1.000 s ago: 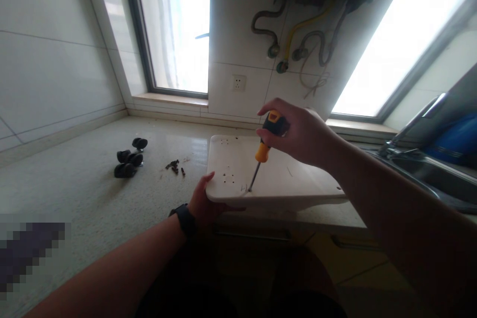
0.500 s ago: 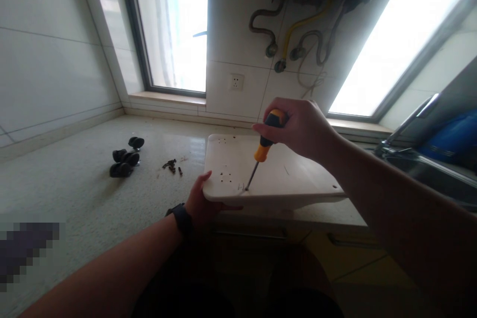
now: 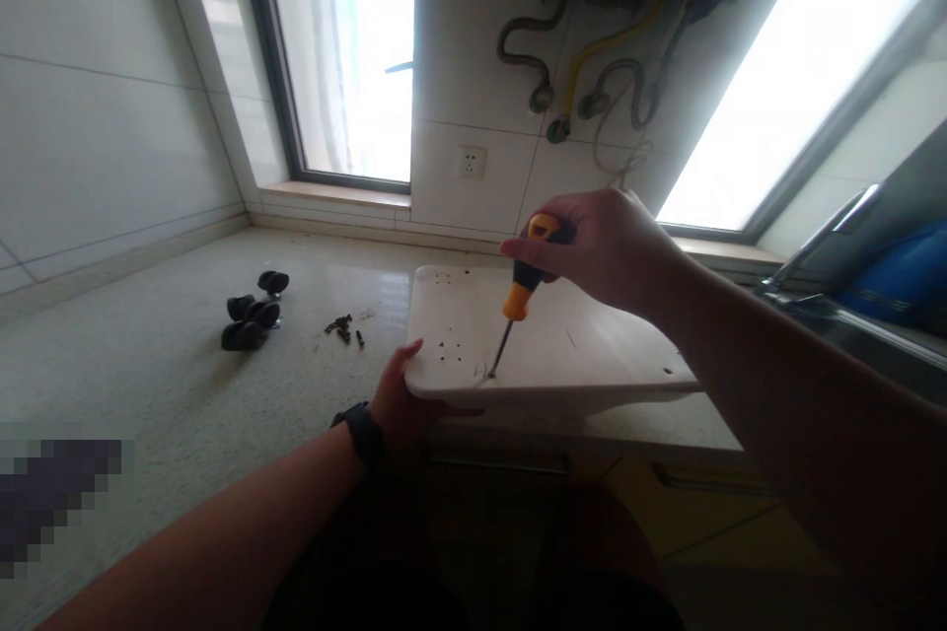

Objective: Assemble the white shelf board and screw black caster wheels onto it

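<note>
My right hand (image 3: pixel 581 242) is closed round the yellow and black handle of a screwdriver (image 3: pixel 522 291). The shaft slants down, its tip at a hole near the front edge of a white panel (image 3: pixel 547 345) with rounded corners. Several small holes show at the panel's left end. My left hand (image 3: pixel 403 394), a dark band on its wrist, grips the panel's front left corner, thumb on top and fingers underneath. Left of the panel lie several screws (image 3: pixel 341 327). Farther left is a group of black casters (image 3: pixel 253 311).
The speckled countertop (image 3: pixel 318 256) runs to a tiled wall with a socket (image 3: pixel 472 162). Hoses and a yellow pipe (image 3: pixel 573 79) hang from a dark unit above. At the right are a sink (image 3: pixel 888 355), a faucet (image 3: pixel 829 232) and a blue object (image 3: pixel 899 266). Drawer handles (image 3: pixel 495 462) lie below the counter edge.
My right hand has turned slightly on the screwdriver handle, while the tip stays at the same hole. My left hand keeps its hold on the corner. The whole view has shifted a little.
</note>
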Tool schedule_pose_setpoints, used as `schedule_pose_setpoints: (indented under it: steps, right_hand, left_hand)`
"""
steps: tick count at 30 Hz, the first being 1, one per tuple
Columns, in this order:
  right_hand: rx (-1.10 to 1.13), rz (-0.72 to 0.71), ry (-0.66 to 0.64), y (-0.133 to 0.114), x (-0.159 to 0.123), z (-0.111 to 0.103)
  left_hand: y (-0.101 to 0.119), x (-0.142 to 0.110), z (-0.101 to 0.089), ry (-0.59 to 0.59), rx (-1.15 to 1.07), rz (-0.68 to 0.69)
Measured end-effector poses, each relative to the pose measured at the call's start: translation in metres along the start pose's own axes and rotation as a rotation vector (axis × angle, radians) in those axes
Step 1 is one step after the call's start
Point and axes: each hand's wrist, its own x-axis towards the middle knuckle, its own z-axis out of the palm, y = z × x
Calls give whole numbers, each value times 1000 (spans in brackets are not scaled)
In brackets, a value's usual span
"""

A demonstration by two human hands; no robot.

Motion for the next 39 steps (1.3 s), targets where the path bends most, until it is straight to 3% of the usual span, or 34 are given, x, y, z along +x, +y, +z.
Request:
schedule_pose_setpoints:
  steps: [4,10,14,18,22,27,29,36,39]
  right_hand:
    - [-136,19,45,-2,0,3]
    - [223,-216,-271,16,2,-2]
    - [421,-149,-387,23,5,-6]
    - [244,-39,-212,18,5,-1]
    - [82,-83,-71,14,0,5]
    - [473,-203,-319,18,-4,4]
    - [528,-188,-331,18,-4,3]
    - [203,-85,4,8,-3,11]
    - [86,-66,81,5,-4,15]
  left_hand:
    - [1,0,-1,-19,1,-14]
    - [1,1,-2,-41,7,-20]
    - [1,0,-1,-50,3,-13]
    - [0,0,-1,-66,8,0]
    - [0,0,-2,-50,2,-8]
    - [1,1,0,-19,25,-17]
    - [1,0,0,-5,20,-16]
    - [1,0,2,-29,-1,-22]
    - [1,0,1,-52,-5,-19]
